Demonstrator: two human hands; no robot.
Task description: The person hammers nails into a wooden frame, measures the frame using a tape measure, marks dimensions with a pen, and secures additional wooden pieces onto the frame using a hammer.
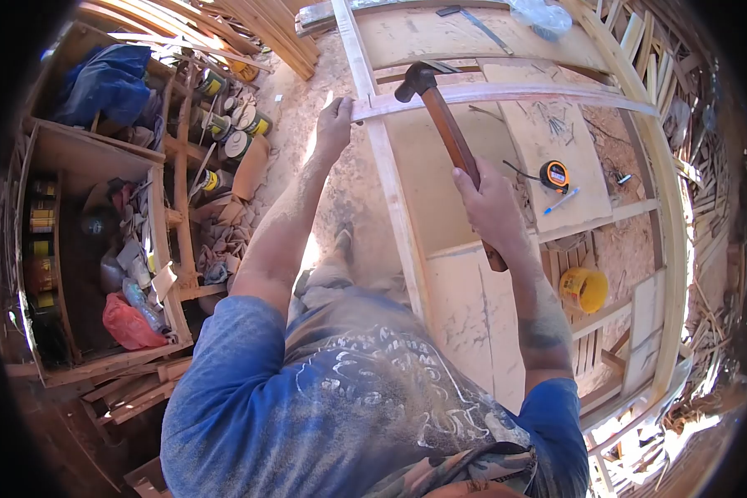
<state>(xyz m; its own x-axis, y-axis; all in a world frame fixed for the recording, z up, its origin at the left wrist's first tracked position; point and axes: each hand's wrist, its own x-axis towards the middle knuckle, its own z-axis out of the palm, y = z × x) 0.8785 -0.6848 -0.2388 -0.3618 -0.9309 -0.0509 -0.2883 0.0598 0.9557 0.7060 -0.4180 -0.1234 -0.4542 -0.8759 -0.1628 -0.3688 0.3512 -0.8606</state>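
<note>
My right hand (pixel 491 202) is wrapped round the wooden handle of a claw hammer (pixel 450 124). The dark hammer head is raised above a pale wooden slat (pixel 523 91), apart from it as far as I can tell. My left hand (pixel 334 129) is closed round the left end of this slat. The slat lies across a long wooden rail (pixel 397 203) of the frame. Several loose nails (pixel 556 124) are scattered on a board right of the hammer. Beside them are an orange and black tape measure (pixel 554 174) and a blue pen (pixel 562 201).
A yellow tub (pixel 583 290) stands inside the frame at the right. At the far end lie a metal square (pixel 477 31) and a clear plastic bag (pixel 542 17). Wooden shelving (pixel 162 249), with paint cans (pixel 237 144) nearby, is on the left. Scrap wood (pixel 714 224) is piled at right.
</note>
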